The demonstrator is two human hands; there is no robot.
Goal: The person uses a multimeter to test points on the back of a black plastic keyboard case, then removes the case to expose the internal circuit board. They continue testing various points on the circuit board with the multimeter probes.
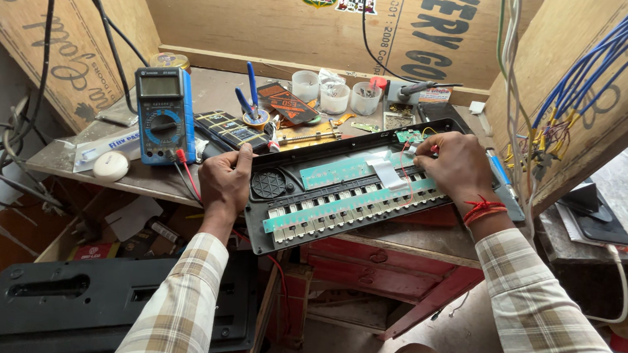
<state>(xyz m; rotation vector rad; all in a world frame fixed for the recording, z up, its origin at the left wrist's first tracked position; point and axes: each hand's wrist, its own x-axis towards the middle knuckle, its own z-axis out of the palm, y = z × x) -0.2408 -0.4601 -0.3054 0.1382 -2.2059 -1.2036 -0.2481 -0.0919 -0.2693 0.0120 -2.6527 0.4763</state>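
Observation:
An opened black electronic keyboard (pixel 290 228) lies upside down across the wooden bench, showing long pale green circuit boards (pixel 341 202) and a white ribbon cable (pixel 388 174). My left hand (pixel 223 182) grips the keyboard's left end beside its round speaker grille (pixel 268 184). My right hand (pixel 457 165) rests on the right part of the boards, fingers curled down near a small green board (pixel 409 136) and thin red wires. A red thread band circles my right wrist.
A blue multimeter (pixel 163 113) with red and black leads stands at the left, next to a white round object (pixel 110 165). Small plastic cups (pixel 334 96), blue-handled tools (pixel 251 89) and parts sit at the back. Blue wire bundles (pixel 579 75) hang at right. A black casing (pixel 76 297) lies below.

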